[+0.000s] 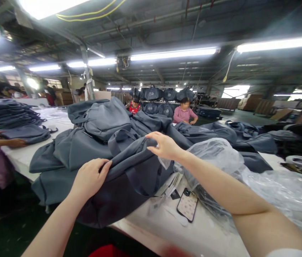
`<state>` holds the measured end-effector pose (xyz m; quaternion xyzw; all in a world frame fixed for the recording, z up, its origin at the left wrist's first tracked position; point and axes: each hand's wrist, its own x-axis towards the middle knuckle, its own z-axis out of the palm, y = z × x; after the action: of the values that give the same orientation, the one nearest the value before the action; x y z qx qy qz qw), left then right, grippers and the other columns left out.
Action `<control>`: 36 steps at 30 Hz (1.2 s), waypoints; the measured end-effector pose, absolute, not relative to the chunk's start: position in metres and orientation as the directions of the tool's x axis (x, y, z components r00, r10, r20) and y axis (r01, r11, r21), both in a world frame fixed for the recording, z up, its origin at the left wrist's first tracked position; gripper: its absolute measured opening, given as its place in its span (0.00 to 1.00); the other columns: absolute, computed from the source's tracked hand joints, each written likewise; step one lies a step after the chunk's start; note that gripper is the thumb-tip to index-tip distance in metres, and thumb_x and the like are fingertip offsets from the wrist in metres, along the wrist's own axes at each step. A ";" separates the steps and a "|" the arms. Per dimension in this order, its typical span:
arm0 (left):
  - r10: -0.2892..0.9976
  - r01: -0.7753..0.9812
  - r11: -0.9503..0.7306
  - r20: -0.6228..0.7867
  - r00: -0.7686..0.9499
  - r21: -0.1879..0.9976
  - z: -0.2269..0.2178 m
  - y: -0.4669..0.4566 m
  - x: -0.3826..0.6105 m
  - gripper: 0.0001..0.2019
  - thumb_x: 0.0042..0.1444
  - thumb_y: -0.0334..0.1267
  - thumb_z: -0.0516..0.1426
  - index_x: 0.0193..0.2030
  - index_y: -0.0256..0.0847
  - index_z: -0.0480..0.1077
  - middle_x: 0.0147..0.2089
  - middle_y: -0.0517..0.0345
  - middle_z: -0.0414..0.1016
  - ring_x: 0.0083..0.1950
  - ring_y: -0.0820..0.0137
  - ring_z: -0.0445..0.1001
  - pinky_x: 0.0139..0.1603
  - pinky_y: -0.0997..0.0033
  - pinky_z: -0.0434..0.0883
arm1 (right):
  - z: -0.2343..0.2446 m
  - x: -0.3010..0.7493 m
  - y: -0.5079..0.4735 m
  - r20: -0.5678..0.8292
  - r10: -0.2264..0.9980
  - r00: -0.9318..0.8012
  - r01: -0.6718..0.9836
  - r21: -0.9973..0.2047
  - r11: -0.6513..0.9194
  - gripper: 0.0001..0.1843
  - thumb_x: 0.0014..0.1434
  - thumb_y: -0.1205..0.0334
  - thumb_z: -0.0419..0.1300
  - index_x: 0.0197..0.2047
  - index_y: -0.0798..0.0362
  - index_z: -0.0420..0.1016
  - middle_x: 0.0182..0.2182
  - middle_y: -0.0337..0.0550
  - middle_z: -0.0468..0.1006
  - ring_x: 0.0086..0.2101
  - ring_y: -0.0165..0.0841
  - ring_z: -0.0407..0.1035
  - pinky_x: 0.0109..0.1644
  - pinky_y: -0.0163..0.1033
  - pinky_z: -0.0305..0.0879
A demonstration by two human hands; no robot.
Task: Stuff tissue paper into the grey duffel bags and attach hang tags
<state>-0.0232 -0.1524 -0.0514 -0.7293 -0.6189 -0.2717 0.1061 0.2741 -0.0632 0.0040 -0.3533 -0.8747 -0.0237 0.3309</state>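
A dark blue-grey duffel bag (129, 185) lies on its side at the table's near edge, its zipped top edge and strap handles facing up. My left hand (90, 176) grips the near end of that top edge, thumb on one side and fingers folded over it. At the far end of the same edge, my right hand (165, 145) holds the fabric near the zipper between thumb and fingers. Something whitish and translucent hangs beneath my right palm; what it is I cannot make out.
More blue-grey bags (105, 119) are heaped behind. Clear plastic bags (279, 192) spread across the right side. A phone (187, 205) and paper tags (172, 185) lie on the white table (151, 217). A co-worker's hand (17, 142) touches a folded bag at left; a person in pink (184, 112) sits beyond.
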 end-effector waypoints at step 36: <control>0.903 0.938 -0.341 0.256 0.347 -0.068 0.014 -0.112 0.095 0.23 0.57 0.41 0.45 0.36 0.25 0.76 0.36 0.45 0.78 0.41 0.61 0.77 0.40 0.67 0.68 | -0.001 0.276 -0.067 0.367 0.591 -0.719 0.691 0.283 0.665 0.35 0.57 0.51 0.62 0.65 0.48 0.58 0.53 0.50 0.68 0.37 0.37 0.72 0.38 0.37 0.62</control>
<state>0.0948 -0.1115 0.0138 -0.8142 -0.5650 -0.0864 0.1016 0.2755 -0.0666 -0.0012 -0.3545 -0.9041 -0.2048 0.1228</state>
